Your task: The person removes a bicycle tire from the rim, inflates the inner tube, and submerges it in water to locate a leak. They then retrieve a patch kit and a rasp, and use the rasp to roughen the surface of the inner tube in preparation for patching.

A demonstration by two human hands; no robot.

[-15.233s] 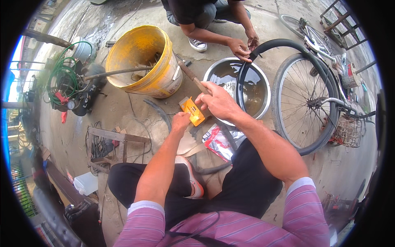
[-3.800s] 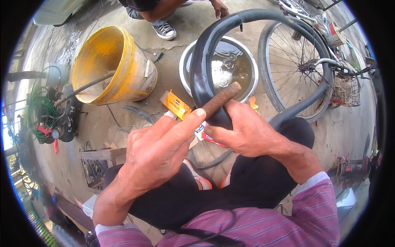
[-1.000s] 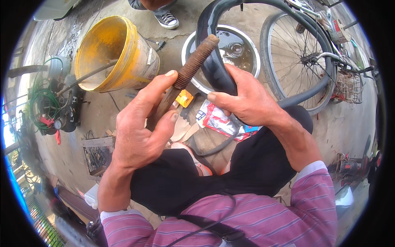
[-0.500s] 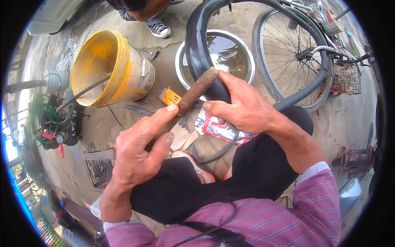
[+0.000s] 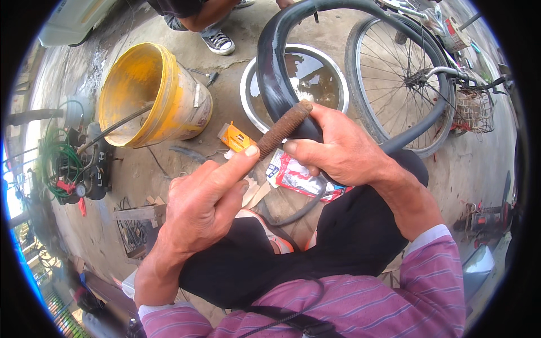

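My left hand (image 5: 205,205) is closed round the near end of a rusty, ridged round rod (image 5: 284,129), with one fingertip pressed along its top. The rod slants up to the right and lies across the black inner tube (image 5: 274,70). My right hand (image 5: 352,149) grips the tube just right of the rod, its thumb on top and its other fingers partly hidden beneath. From there the tube arches over a metal basin (image 5: 246,96) of water and loops round to the right past a bicycle wheel.
A yellow-stained bucket (image 5: 197,110) stands at left beside an air compressor (image 5: 98,169). An orange box (image 5: 235,137) and a red-and-white packet (image 5: 301,176) lie before me. The bicycle wheel (image 5: 360,107) is at right. Another person's shoe (image 5: 218,43) shows at the top.
My left hand and the rod have shifted right across the tube. The tube and my right hand have also moved slightly right.
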